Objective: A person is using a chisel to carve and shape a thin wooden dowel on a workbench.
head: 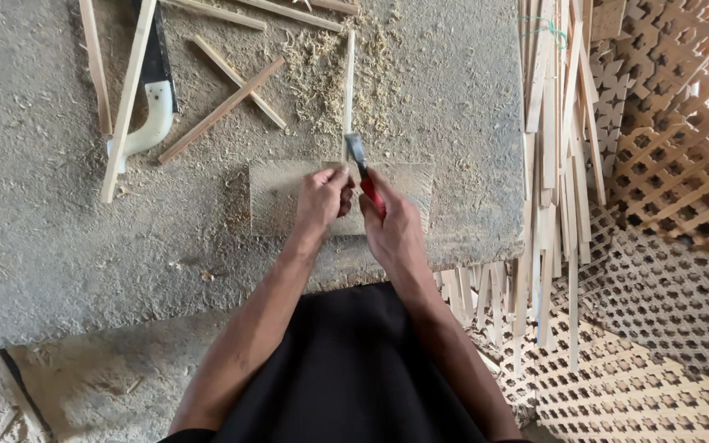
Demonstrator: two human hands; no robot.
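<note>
My left hand [322, 199] pinches the near end of a thin pale wooden stick [349, 82] that lies pointing away from me across a flat rectangular board [276, 197]. Just to its right, my right hand [390, 226] grips a red-handled chisel [360, 162]; the dark metal blade rests against the stick's near end. Pale shavings [322, 66] lie heaped around the stick's far part on the grey bench [43, 230].
A handsaw with a white handle [153, 102] lies at the back left, among loose wooden strips [223, 94]. A bundle of thin slats [555, 139] hangs over the bench's right edge. Woven wooden lattice panels [666, 246] fill the right side and the floor.
</note>
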